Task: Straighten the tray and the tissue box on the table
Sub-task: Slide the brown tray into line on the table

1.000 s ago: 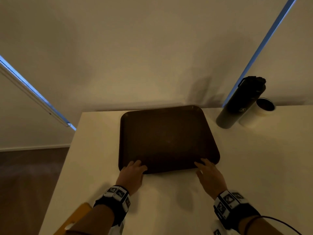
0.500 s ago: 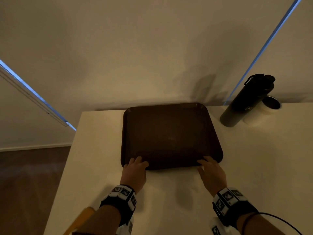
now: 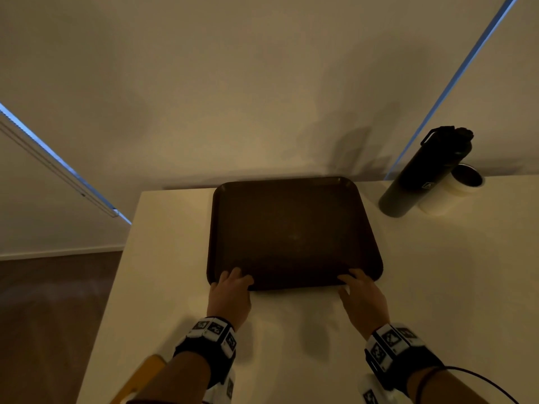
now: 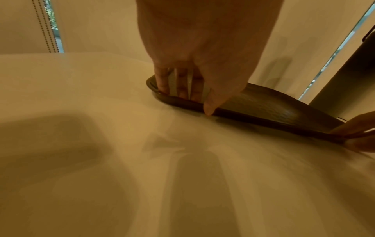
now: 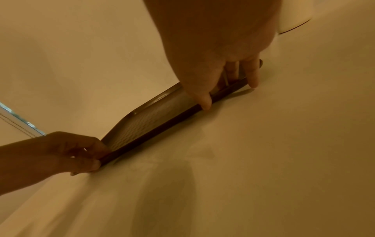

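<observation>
- On the pale table (image 3: 437, 287), near its far edge by the wall, lies the dark brown tray (image 3: 291, 228), flat, with its sides roughly parallel to the table edges.
- The left hand (image 3: 230, 295) grasps the near left corner of the tray: in the left wrist view the fingers (image 4: 162, 80) reach over the rim into the tray and the thumb (image 4: 210, 107) presses against the outside of the near rim.
- The right hand (image 3: 364, 298) grasps the near right corner in the same way; in the right wrist view its thumb (image 5: 205, 101) lies on the near rim, some fingers go over the rim, and one finger (image 5: 253, 75) comes down outside the rim towards the table.
- Both wrists carry black bands with white marker blocks.
- To the right of the tray, apart from it, stands a dark bottle (image 3: 423, 176) with a carrying loop on its cap, and just beside it, on its right, a white cup (image 3: 449, 193).
- At the lower left of the head view a yellow object (image 3: 137, 380) shows at the table edge; I cannot tell what it is.
- The tissue box is not seen in any view.
</observation>
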